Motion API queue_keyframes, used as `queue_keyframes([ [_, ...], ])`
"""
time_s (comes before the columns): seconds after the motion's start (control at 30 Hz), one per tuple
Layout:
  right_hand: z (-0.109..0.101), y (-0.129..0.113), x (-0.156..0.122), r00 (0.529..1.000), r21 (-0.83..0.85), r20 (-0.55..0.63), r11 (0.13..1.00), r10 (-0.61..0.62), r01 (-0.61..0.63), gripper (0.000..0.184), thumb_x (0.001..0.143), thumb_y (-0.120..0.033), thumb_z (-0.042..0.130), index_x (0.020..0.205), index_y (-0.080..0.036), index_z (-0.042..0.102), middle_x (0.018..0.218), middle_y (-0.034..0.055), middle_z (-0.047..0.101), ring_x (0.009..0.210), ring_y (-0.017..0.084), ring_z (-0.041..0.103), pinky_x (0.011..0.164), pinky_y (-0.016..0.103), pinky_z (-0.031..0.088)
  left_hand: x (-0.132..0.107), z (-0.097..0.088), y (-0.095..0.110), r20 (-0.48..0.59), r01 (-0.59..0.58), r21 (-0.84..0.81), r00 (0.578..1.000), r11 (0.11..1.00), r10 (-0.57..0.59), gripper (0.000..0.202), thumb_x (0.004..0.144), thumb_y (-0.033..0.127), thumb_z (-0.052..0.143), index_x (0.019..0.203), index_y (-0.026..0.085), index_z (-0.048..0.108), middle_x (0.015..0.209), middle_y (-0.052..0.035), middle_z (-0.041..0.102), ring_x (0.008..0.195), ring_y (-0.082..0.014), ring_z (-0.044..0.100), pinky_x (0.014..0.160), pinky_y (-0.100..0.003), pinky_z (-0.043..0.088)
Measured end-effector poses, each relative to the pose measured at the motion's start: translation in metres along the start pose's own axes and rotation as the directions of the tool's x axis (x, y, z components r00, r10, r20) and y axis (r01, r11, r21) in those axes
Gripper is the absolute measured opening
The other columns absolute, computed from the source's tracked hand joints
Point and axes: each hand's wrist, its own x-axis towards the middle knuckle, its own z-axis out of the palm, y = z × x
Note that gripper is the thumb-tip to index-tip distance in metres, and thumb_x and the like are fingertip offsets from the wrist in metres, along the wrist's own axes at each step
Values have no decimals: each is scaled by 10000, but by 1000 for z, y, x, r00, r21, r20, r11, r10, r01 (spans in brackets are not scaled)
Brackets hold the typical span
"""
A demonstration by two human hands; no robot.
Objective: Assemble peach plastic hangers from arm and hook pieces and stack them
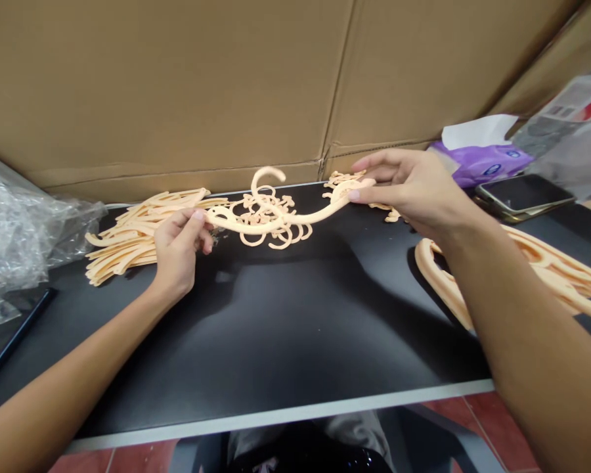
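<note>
A peach plastic clothes hanger [305, 217] with its hook up is held above the black table between both hands. My left hand [180, 246] pinches its left end, and my right hand [408, 187] grips the right end between thumb and fingers. Behind it lies a heap of small peach hooks [261, 210]. Close to my left hand is a pile of peach hanger bodies [128, 243]. Some small peach pieces [342, 177] lie beyond my right hand. Under my right forearm, partly hidden, more peach hangers [546, 269] are stacked.
Cardboard boxes [177, 85] stand along the back of the black table [285, 328]. Clear plastic wrap [20, 230] and a dark blue pen-like stick [17, 338] are at left. At right are a purple tissue pack [492, 161], a phone [526, 194] and plastic bags [576, 144].
</note>
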Motion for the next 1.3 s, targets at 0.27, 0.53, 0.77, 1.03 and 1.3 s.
queue_keyframes([
  [0.27,23,2,-7,995,15,76,998,-65,64,453,627,-372,871,1000,-196,681,793,32,726,801,238,713,816,435,573,-9,5,5,50,-10,24,999,1000,9,187,823,353,690,774,191,611,601,41,536,443,-62,450,432,-216,350],
  [0.53,36,-2,-12,992,71,120,997,-47,39,473,607,-365,896,977,-180,666,731,19,704,762,213,707,762,383,574,-13,8,5,104,-2,84,995,997,-7,164,834,336,665,794,179,641,588,25,552,451,-78,455,446,-228,359],
  [0.77,58,0,-20,981,192,181,981,-71,35,420,604,-307,893,925,-180,654,692,-9,691,683,162,676,677,312,550,-22,12,10,162,19,74,986,997,-31,147,850,325,674,849,180,694,556,31,550,469,-87,462,479,-224,374],
  [1.03,79,3,-32,946,236,316,972,-71,-6,368,667,-267,852,964,-174,657,730,-7,696,685,146,653,680,300,521,-30,19,19,255,59,120,963,991,-88,205,842,379,694,831,175,712,581,24,576,478,-89,476,472,-227,387],
  [1.3,84,4,-37,930,230,364,972,-49,-39,384,678,-331,855,965,-172,656,748,-2,692,669,137,637,677,305,513,-33,23,24,295,111,117,945,987,-141,266,824,410,713,826,143,721,550,33,565,460,-70,457,436,-190,380],
])
